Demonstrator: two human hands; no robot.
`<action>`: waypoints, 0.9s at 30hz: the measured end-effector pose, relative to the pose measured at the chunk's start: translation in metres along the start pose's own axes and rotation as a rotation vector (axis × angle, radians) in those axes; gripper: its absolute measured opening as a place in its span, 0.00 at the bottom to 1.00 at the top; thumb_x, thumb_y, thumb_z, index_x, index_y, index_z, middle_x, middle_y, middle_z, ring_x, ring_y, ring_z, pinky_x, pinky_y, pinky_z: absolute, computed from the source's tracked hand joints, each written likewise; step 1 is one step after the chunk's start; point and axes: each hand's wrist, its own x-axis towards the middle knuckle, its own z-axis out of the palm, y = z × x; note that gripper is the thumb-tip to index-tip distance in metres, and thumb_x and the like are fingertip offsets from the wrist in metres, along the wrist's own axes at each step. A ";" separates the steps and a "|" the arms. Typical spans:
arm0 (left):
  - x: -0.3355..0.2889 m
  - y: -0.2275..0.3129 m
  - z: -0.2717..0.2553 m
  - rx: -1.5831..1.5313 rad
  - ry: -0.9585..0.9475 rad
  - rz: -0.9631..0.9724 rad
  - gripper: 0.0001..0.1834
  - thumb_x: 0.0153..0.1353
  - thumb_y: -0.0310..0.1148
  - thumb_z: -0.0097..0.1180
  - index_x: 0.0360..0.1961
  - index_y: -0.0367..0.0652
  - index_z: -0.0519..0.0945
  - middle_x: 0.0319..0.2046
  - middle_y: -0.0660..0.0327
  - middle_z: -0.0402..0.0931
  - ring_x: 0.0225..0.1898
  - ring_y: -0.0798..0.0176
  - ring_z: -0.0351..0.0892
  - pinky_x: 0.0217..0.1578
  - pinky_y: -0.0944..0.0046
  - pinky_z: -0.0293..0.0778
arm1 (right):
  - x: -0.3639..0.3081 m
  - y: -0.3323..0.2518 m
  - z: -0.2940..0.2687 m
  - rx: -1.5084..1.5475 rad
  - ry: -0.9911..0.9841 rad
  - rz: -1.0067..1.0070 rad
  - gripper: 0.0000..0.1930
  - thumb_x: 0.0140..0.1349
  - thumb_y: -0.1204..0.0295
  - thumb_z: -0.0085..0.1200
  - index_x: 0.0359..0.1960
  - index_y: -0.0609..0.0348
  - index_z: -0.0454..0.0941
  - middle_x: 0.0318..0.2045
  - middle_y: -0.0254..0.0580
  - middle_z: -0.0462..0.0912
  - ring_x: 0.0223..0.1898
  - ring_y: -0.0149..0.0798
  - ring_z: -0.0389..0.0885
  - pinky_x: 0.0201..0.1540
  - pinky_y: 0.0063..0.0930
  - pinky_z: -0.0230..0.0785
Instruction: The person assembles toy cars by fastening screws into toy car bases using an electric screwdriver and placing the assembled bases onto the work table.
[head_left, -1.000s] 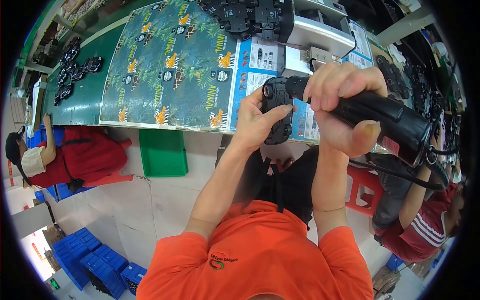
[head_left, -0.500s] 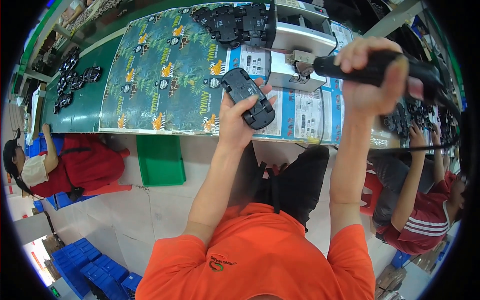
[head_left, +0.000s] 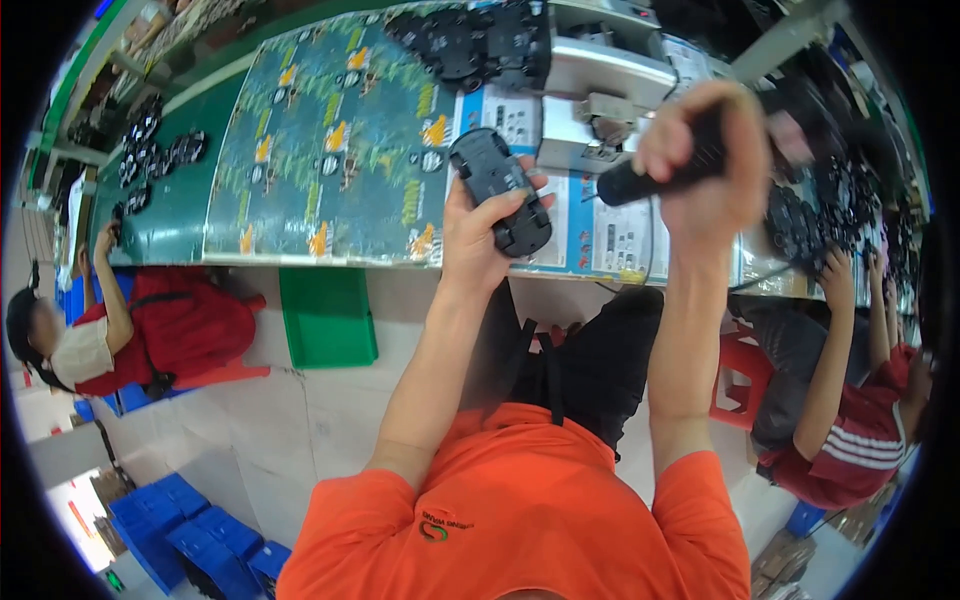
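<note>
My left hand (head_left: 468, 238) grips a black toy car chassis (head_left: 487, 165) above the table's near edge, its underside up and the thumb across it. My right hand (head_left: 722, 195), smeared by motion, is wrapped round a black electric screwdriver (head_left: 640, 184). The tool's tip points left, to the right of the chassis and apart from it. Just beyond the tip stands a grey metal screw feeder (head_left: 610, 68) with a small block (head_left: 606, 118) at its front.
Several black car chassis (head_left: 470, 48) lie beside the feeder, and more chassis (head_left: 148, 160) sit at the far left. A patterned sheet (head_left: 325, 130) covers the table. Below its edge is a green tray (head_left: 330, 318). People work at left (head_left: 150, 330) and right (head_left: 840, 420).
My right hand has brought the screwdriver from the feeder's front block toward me and slightly left, its tip now lower. The chassis in my left hand has barely moved.
</note>
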 end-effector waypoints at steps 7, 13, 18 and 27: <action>0.000 0.006 0.004 0.021 0.006 -0.043 0.29 0.55 0.15 0.55 0.59 0.42 0.68 0.51 0.49 0.76 0.49 0.50 0.81 0.48 0.47 0.83 | -0.045 0.013 0.014 0.155 -0.155 -0.050 0.25 0.65 0.50 0.55 0.42 0.63 0.68 0.22 0.40 0.72 0.21 0.34 0.72 0.25 0.28 0.69; -0.001 0.005 0.009 0.019 0.029 -0.037 0.27 0.52 0.14 0.56 0.55 0.36 0.68 0.47 0.50 0.77 0.44 0.55 0.83 0.43 0.51 0.85 | -0.053 0.027 0.015 0.043 -0.107 0.024 0.29 0.63 0.40 0.52 0.39 0.59 0.69 0.21 0.34 0.72 0.20 0.31 0.72 0.27 0.27 0.70; 0.001 0.006 0.009 0.001 0.051 -0.067 0.28 0.51 0.14 0.56 0.55 0.36 0.69 0.46 0.51 0.78 0.43 0.55 0.83 0.43 0.53 0.85 | -0.047 0.033 0.016 0.090 -0.319 -0.084 0.33 0.53 0.38 0.63 0.34 0.58 0.69 0.19 0.32 0.72 0.17 0.30 0.71 0.23 0.24 0.70; 0.003 0.006 0.005 -0.035 0.031 -0.093 0.27 0.53 0.15 0.57 0.56 0.41 0.72 0.47 0.50 0.79 0.46 0.54 0.82 0.47 0.52 0.81 | -0.044 0.034 0.023 0.040 -0.345 -0.068 0.35 0.47 0.36 0.67 0.32 0.57 0.69 0.18 0.31 0.72 0.16 0.29 0.71 0.21 0.22 0.70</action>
